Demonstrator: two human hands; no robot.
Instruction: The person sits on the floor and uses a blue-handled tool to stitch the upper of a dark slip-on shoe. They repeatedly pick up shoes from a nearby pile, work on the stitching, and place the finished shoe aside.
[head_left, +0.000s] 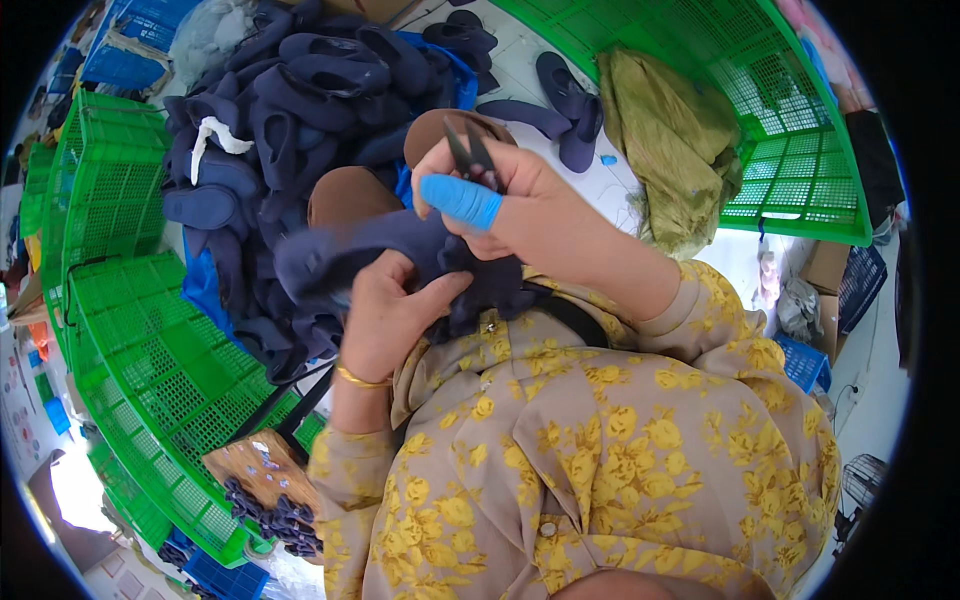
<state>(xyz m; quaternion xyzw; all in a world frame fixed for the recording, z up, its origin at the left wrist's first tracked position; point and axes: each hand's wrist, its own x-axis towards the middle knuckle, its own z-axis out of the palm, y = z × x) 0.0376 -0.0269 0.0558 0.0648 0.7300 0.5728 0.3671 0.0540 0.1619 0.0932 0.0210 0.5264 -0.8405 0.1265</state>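
Observation:
My left hand (388,308) is closed on a dark navy slip-on shoe (345,248), which lies tilted over my lap and is blurred at its left end. Blue tape (462,201) wraps the thumb of my right hand (520,205). That hand is closed round a pair of small dark thread snips (469,148), blades pointing up and away from me. Its lower fingers are close above the shoe; whether they touch it I cannot tell. Just beyond my knees spreads a big heap of similar navy shoes (330,75), with a white strip (213,145) lying on it.
Green mesh crates stand at the left (160,360) and far right (800,170). An olive cloth sack (665,140) slumps beside the right crate. A few loose navy shoes (572,105) lie on the pale floor. A wooden board (262,470) with small scraps sits at lower left.

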